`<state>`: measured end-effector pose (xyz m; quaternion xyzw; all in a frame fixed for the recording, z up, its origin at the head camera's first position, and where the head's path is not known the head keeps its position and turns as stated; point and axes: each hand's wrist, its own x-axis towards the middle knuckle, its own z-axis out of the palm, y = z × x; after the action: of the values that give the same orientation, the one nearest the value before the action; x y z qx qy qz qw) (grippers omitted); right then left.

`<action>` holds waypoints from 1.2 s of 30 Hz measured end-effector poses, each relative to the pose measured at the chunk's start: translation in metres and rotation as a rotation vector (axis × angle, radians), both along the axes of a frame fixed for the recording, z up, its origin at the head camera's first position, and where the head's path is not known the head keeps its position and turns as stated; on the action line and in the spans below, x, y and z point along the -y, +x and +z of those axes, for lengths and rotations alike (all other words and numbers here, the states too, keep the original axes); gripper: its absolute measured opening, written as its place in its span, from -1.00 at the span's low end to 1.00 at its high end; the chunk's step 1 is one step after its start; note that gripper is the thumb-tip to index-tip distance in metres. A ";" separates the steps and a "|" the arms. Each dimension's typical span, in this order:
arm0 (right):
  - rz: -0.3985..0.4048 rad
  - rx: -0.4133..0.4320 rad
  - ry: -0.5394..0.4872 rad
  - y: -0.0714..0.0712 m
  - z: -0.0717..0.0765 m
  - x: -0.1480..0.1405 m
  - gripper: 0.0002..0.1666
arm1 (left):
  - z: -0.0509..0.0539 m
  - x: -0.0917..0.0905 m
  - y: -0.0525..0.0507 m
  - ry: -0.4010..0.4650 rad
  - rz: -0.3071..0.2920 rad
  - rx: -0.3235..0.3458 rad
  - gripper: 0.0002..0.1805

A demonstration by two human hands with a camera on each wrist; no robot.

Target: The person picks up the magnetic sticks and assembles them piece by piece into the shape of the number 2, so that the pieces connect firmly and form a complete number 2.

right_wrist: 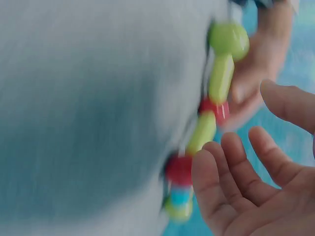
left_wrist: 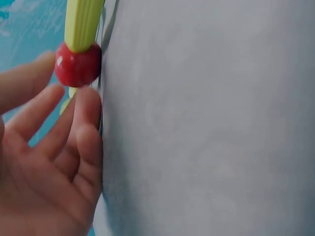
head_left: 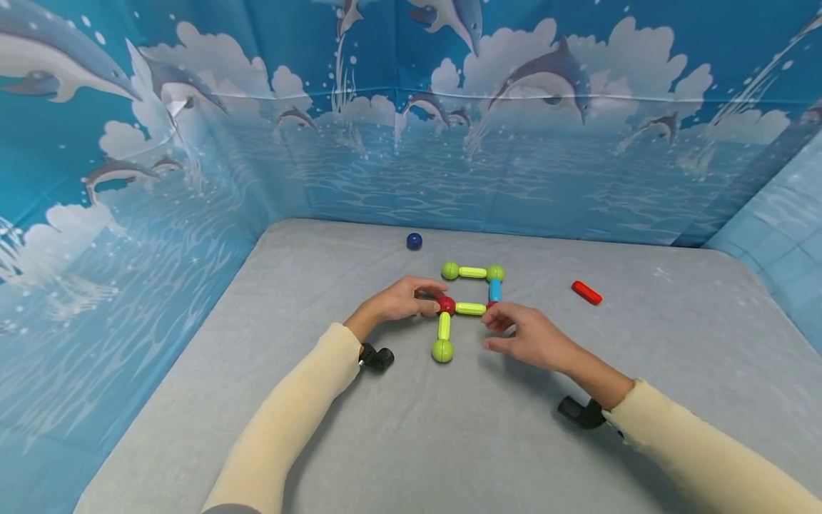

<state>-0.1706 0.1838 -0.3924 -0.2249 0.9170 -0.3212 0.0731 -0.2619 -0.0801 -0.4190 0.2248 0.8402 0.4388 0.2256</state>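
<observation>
On the grey surface lies a joined frame of balls and rods. My left hand [head_left: 407, 298] holds its red ball [head_left: 446, 305] at the left corner, thumb tip against it and fingers curved close by. From this ball a yellow-green rod [head_left: 444, 327] runs nearer me to a green ball [head_left: 442, 350]; another yellow-green rod [head_left: 471, 308] runs right to a second red ball [right_wrist: 179, 169]. My right hand [head_left: 529, 335] hovers beside that second ball, fingers loosely bent and thumb apart, holding nothing. A blue rod [head_left: 494, 290] leads away to a far green ball [head_left: 495, 273].
A further yellow-green rod [head_left: 472, 272] joins the far green ball to another green ball [head_left: 451, 270]. Behind lies a loose dark blue ball [head_left: 414, 241]; off to the right, a loose red rod [head_left: 587, 293]. A dolphin-patterned curtain [head_left: 411, 171] rises at the back and sides.
</observation>
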 end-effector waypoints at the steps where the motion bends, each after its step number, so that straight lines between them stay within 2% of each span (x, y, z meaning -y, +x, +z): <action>1: -0.019 -0.003 0.002 -0.001 0.003 -0.009 -0.61 | 0.001 0.001 0.003 -0.004 0.008 -0.016 -0.51; 6: -0.116 -0.042 0.043 -0.007 0.012 -0.060 -0.62 | 0.005 0.007 0.022 -0.083 0.019 -0.194 -0.55; 11: -0.209 -0.076 0.122 -0.025 0.011 -0.109 -0.59 | 0.010 0.012 0.041 -0.148 0.049 -0.349 -0.57; 13: -0.246 -0.075 0.150 -0.033 0.009 -0.124 -0.56 | 0.011 0.013 0.048 -0.149 0.039 -0.395 -0.59; 15: -0.276 -0.064 0.175 -0.040 0.006 -0.134 -0.52 | 0.011 0.015 0.056 -0.148 0.001 -0.425 -0.62; 19: -0.310 -0.031 0.219 -0.051 -0.001 -0.148 -0.43 | 0.011 0.015 0.070 -0.153 -0.103 -0.435 -0.63; 22: -0.339 -0.006 0.248 -0.057 -0.006 -0.154 -0.41 | 0.010 0.013 0.076 -0.152 -0.146 -0.431 -0.64; 27: -0.309 0.041 0.301 -0.070 -0.010 -0.158 -0.40 | 0.007 0.009 0.082 -0.114 -0.148 -0.391 -0.64; 32: -0.253 0.006 0.368 -0.082 -0.014 -0.156 -0.53 | 0.003 0.006 0.082 -0.098 -0.136 -0.368 -0.64; 36: -0.254 -0.012 0.360 -0.083 -0.015 -0.158 -0.61 | 0.002 0.003 0.080 -0.108 -0.122 -0.347 -0.70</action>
<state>-0.2536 0.3416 -0.4077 -0.0929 0.9810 -0.1573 0.0655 -0.1816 -0.0831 -0.4168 0.3354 0.8736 0.3332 0.1153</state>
